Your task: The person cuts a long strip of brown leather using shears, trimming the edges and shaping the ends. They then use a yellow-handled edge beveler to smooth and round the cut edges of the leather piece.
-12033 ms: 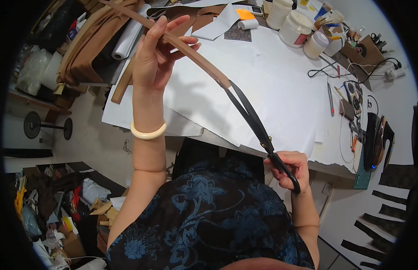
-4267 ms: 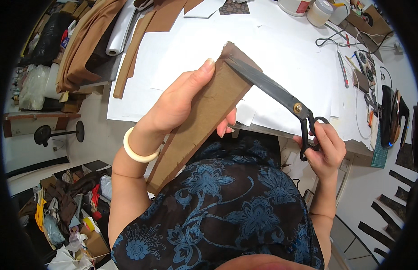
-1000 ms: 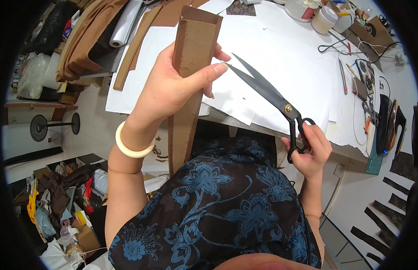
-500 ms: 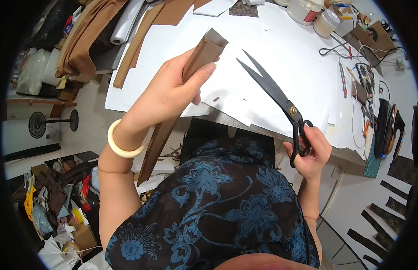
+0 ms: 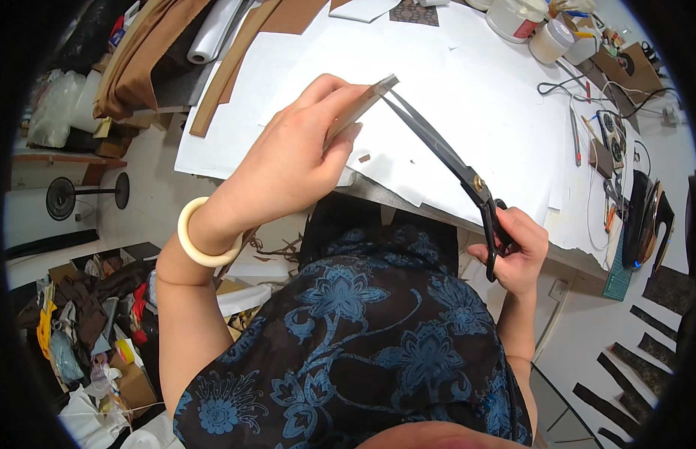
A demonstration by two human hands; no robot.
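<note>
My left hand (image 5: 299, 146), with a cream bangle (image 5: 189, 233) on its wrist, is closed round a brown leather-like strip (image 5: 357, 112). The strip's far end points up and to the right, its edge tilted toward me; the fingers hide much of the rest. In my right hand (image 5: 521, 251) are large black scissors (image 5: 441, 150), thumb and fingers through the handle loops. The blades lie close together, their tips at the strip's far end. I cannot tell whether they are cutting into it. Small brown scraps (image 5: 364, 158) lie on the white sheet (image 5: 453, 97) below.
Brown strips (image 5: 232, 71), a white roll (image 5: 205, 46) and draped brown material (image 5: 142, 67) are at the far left. White tubs (image 5: 550, 41), cables and small tools occupy the right side. A heaped box of scraps (image 5: 101, 322) stands on the floor at left; dark strips (image 5: 610, 408) lie at lower right.
My left hand has turned the strip edge-on and tilted its end rightward. The scissor blades have come closer together, and their tips now meet the strip's end.
</note>
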